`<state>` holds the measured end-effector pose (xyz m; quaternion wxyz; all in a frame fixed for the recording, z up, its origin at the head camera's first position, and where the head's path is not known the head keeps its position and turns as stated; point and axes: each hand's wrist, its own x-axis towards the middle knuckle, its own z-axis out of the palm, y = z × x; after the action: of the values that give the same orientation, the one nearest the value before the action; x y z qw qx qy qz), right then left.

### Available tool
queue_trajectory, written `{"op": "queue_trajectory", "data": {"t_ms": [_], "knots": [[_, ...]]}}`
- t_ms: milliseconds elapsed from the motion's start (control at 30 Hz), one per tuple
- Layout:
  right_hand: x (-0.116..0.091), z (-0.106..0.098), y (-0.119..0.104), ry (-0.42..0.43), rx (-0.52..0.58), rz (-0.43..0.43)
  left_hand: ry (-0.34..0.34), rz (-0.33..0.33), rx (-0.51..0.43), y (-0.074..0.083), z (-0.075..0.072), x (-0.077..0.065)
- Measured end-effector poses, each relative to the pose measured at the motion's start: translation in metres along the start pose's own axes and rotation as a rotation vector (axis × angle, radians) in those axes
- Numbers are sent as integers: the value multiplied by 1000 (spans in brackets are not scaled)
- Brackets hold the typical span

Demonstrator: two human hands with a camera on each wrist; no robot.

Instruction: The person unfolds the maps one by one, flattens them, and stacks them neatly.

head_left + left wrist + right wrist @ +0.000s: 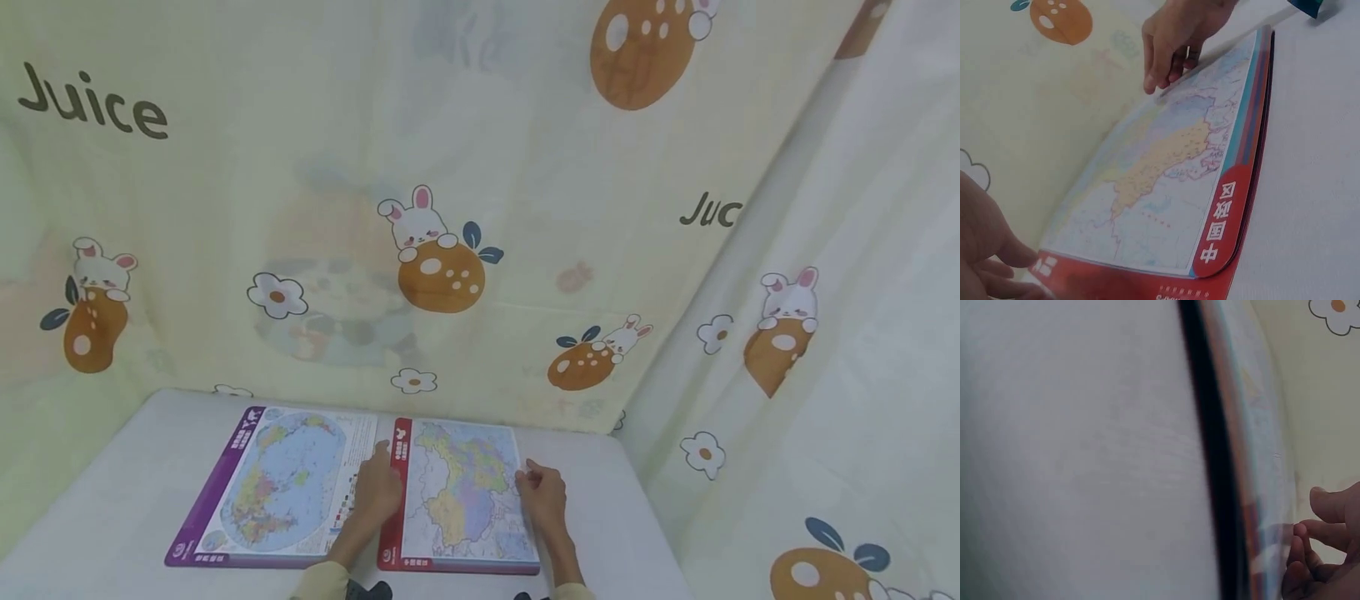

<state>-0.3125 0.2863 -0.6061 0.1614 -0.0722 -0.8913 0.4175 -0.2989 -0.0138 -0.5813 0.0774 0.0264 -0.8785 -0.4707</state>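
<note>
A map board (468, 492) with a red left border lies flat on the table, a colourful map on its face. At its left border, my left hand (378, 487) touches the red strip. In the left wrist view the thumb and fingers of that hand (988, 247) stand apart at the border's far end. My right hand (546, 496) is against the opposite edge, fingertips at the side and some fingers bent. Seen from the right wrist, this hand (1329, 550) has its thumb away from the fingers. Neither hand plainly pinches the board.
Left of the hands lies a second map board (281, 483) with a purple border, showing a world map. Both rest on a white table (592, 475). Behind and beside it hangs a pale curtain (517, 350) printed with rabbits and fruit.
</note>
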Motion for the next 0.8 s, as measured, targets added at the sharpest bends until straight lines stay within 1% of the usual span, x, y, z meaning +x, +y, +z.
{"op": "queue_trajectory", "data": {"t_ms": [100,200,333,400,500,633,733,800], "knots": [[-2,5,4,-3,-12,-9,5,2,-16,4,3,-1],[-6,7,-2,-1,-23,-10,12,-18,-26,10,4,-1],[-10,8,-8,11,-19,21,31,-60,-38,13,6,-1],[-11,8,-9,20,12,44,34,-87,-50,13,6,-1],[-10,5,-10,12,90,60,35,-107,-80,13,6,-1],[-8,-2,-10,-9,190,27,17,-128,-151,15,2,0],[-8,-7,-8,-35,240,37,-4,-182,-208,16,-3,1],[-8,-11,-7,-65,277,77,-14,-213,-231,16,-6,1]]}}
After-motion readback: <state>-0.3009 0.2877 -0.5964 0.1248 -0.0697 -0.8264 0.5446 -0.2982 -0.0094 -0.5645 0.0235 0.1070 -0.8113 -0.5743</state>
